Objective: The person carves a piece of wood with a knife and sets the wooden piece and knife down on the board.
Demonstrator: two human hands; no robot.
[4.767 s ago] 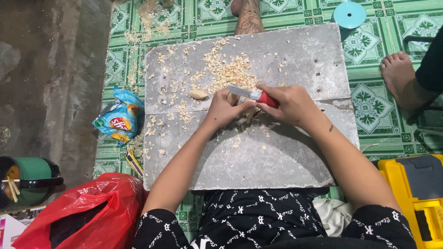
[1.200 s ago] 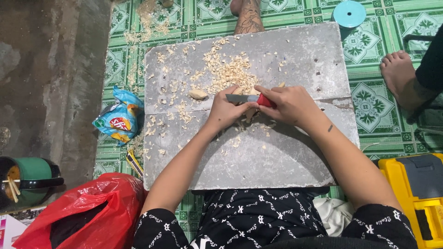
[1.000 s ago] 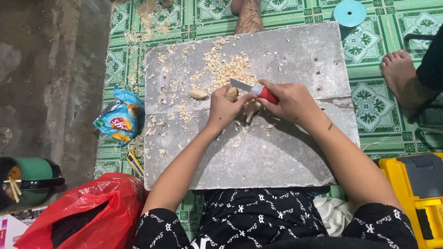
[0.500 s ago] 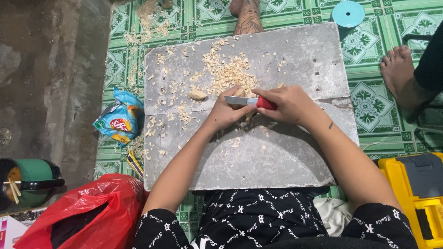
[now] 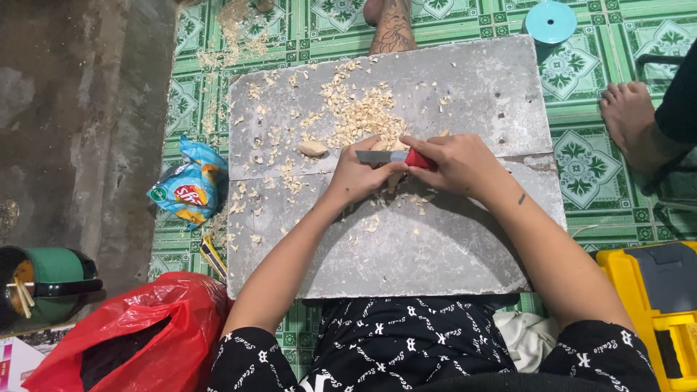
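My right hand (image 5: 454, 161) grips a knife (image 5: 392, 156) with a red handle, its blade pointing left. My left hand (image 5: 361, 174) holds a small pale piece of wood (image 5: 383, 147) against the grey board (image 5: 472, 87), right under the blade. Only a little of the piece shows between my fingers. Pale wood shavings (image 5: 359, 112) lie heaped just beyond my hands and scattered over the board's left half. Another small pale wood piece (image 5: 313, 149) rests on the board to the left of my left hand.
A blue snack bag (image 5: 190, 185) lies left of the board, a red plastic bag (image 5: 138, 337) near my left elbow, a green container (image 5: 47, 283) at far left. A yellow case (image 5: 657, 297) sits at right. Other people's bare feet (image 5: 633, 120) (image 5: 390, 25) rest nearby, beside a round blue lid (image 5: 550, 20).
The knife has gone back and forth in short strokes over the wood piece between my hands. Both hands stay in the same spot on the board.
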